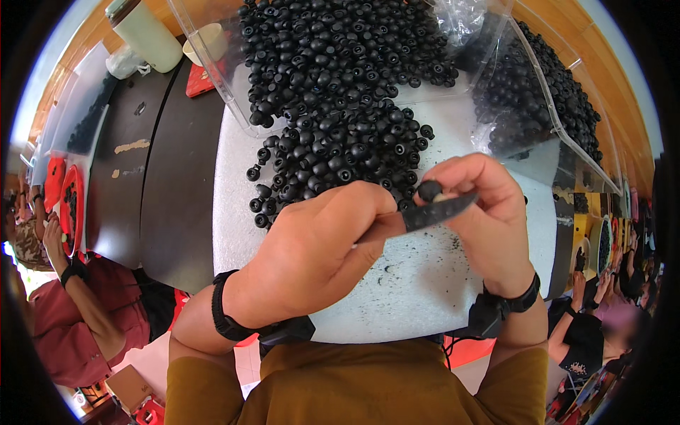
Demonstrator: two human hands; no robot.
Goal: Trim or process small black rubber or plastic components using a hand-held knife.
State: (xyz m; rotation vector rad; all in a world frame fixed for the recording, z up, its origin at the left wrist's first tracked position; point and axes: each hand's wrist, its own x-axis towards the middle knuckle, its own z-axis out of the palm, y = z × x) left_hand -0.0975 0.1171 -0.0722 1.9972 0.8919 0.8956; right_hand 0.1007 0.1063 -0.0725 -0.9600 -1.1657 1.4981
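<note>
My left hand (pixel 312 248) is wrapped round the handle of a small knife. Its dark blade (pixel 440 212) points right, across the fingers of my right hand (pixel 489 212). Between the thumb and fingers of that right hand is a small round black part (pixel 429 190), touching or very near the blade; which of the two I cannot tell. Just beyond both hands, a heap of similar round black parts (pixel 347 145) lies on a white foam board (pixel 241 212). Dark specks are scattered on the board beneath my hands.
A clear plastic bin (pixel 244 117) spills black parts onto the board; another clear bin (pixel 559 131) of them stands at right. Left are a dark table (pixel 120 205), a pale bottle (pixel 145 35) and a cup (pixel 207 44). People work on both sides, one near a red tray (pixel 79 227).
</note>
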